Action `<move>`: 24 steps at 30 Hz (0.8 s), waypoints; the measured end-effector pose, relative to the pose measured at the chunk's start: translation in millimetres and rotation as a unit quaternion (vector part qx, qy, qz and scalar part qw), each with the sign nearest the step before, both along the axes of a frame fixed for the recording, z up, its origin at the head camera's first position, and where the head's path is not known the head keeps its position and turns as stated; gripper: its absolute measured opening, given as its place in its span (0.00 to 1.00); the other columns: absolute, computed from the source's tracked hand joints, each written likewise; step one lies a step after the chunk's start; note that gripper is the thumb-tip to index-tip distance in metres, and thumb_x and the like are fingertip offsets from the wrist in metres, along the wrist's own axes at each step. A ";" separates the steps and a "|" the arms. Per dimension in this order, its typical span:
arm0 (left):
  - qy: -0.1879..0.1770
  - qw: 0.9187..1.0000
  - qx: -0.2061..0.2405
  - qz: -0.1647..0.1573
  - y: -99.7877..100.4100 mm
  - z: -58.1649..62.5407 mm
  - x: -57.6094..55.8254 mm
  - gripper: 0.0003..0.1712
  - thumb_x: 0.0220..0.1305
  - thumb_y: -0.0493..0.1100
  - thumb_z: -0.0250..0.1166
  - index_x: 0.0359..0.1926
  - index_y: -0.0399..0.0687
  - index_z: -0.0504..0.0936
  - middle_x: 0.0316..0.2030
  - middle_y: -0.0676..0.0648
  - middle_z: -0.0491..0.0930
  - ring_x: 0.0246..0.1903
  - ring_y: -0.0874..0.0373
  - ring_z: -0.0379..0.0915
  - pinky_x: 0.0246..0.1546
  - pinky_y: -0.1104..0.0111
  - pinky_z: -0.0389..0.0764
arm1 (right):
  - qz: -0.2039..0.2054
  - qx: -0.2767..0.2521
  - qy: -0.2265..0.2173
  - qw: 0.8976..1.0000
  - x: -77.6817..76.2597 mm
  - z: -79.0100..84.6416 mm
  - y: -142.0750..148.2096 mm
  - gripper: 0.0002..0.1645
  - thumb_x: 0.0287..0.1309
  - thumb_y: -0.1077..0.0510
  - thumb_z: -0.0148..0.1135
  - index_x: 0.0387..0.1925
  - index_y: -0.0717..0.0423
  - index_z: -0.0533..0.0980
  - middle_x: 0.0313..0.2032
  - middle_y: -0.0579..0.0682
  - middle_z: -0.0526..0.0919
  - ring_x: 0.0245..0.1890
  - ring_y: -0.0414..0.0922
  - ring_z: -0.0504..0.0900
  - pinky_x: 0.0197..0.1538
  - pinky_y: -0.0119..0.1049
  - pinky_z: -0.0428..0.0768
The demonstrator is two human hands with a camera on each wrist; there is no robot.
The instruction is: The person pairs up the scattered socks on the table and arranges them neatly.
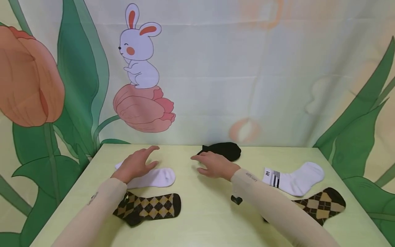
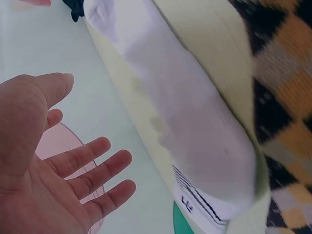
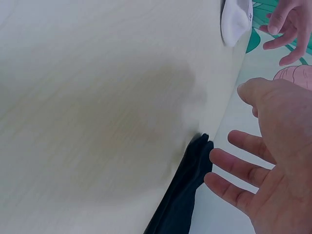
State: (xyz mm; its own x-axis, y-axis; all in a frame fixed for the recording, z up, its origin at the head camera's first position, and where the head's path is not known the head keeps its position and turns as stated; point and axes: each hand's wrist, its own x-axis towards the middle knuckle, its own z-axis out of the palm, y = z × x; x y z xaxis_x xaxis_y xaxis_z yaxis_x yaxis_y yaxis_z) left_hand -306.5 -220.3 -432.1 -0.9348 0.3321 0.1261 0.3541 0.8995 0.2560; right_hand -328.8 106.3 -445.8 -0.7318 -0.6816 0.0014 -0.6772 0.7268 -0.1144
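Note:
My left hand (image 1: 134,165) hovers over a white sock (image 1: 157,178) on the left of the table, fingers spread and holding nothing. In the left wrist view that sock (image 2: 180,97) shows a striped cuff, apart from the hand (image 2: 63,165). My right hand (image 1: 216,164) is held above the table just in front of a black sock (image 1: 226,150), its fingers loosely extended around nothing. The right wrist view shows the black sock (image 3: 178,200) below the fingertips of the right hand (image 3: 273,151). Part of each sock lies hidden behind a hand in the head view.
A brown argyle sock (image 1: 157,207) lies nearer on the left. On the right lie a white sock (image 1: 297,179) with a striped cuff and another argyle sock (image 1: 324,206), partly covered by my right sleeve. A printed curtain (image 1: 210,85) hangs behind the pale table (image 1: 203,219).

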 end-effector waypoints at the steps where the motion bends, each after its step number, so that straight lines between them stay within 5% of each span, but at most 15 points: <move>1: -0.001 1.000 0.000 0.004 -2.1 -0.4 0.0 0.34 0.71 0.49 0.67 0.73 0.50 0.68 0.59 0.33 0.79 0.55 0.37 0.79 0.53 0.41 0.78 | 0.000 -0.001 -0.001 1.000 0.0 -0.1 -1.5 0.30 0.74 0.47 0.58 0.74 0.43 0.68 0.63 0.50 0.78 0.61 0.49 0.77 0.59 0.44 0.79; 12: -0.001 1.000 0.006 0.027 -34.2 -6.1 3.8 0.33 0.71 0.48 0.66 0.72 0.47 0.67 0.53 0.32 0.81 0.49 0.38 0.80 0.51 0.40 0.79 | 0.016 -0.014 -0.005 1.000 0.4 -8.2 -25.1 0.30 0.74 0.48 0.58 0.73 0.43 0.69 0.61 0.50 0.80 0.60 0.47 0.78 0.59 0.43 0.79; 24: -0.028 0.998 0.005 0.064 -67.7 -12.0 5.3 0.36 0.70 0.46 0.66 0.73 0.42 0.64 0.57 0.26 0.77 0.55 0.31 0.75 0.56 0.36 0.74 | 0.027 -0.028 -0.017 0.999 -0.7 -11.6 -50.3 0.28 0.75 0.48 0.56 0.72 0.46 0.70 0.58 0.53 0.81 0.55 0.48 0.81 0.58 0.43 0.80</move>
State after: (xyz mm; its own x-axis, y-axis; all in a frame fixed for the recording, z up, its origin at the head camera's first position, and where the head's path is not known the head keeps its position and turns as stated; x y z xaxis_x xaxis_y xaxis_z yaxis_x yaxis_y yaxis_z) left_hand -301.3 -288.0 -444.1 -0.9750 0.2087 0.0759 0.2218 0.9337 0.2810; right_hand -329.4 56.0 -457.4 -0.6940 -0.7198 0.0177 -0.7106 0.6808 -0.1776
